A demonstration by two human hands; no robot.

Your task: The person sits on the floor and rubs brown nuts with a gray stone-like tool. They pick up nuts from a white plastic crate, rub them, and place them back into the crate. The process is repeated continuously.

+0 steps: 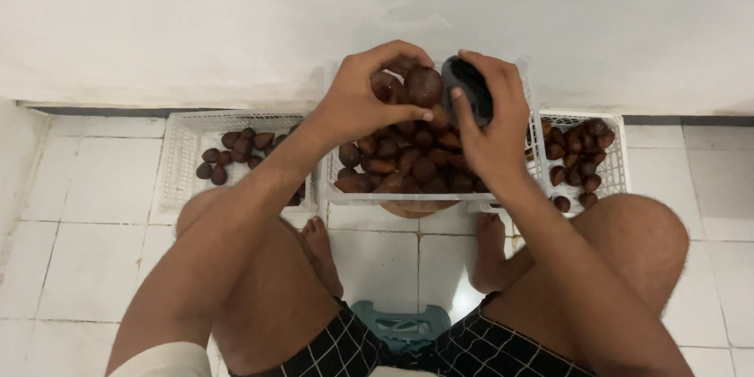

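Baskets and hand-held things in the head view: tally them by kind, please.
White plastic baskets: 3
Brown fruit held in the left hand: 1
Dark brush-like tool held in the right hand: 1
Total: 5

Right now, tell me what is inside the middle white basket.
The middle white basket holds a heap of brown scaly fruits. The left hand and right hand cover its far part, and its bottom is hidden.

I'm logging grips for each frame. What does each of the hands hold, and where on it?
Left hand pinches a brown fruit by its sides at the fingertips. Right hand wraps a dark brush-like tool around its body.
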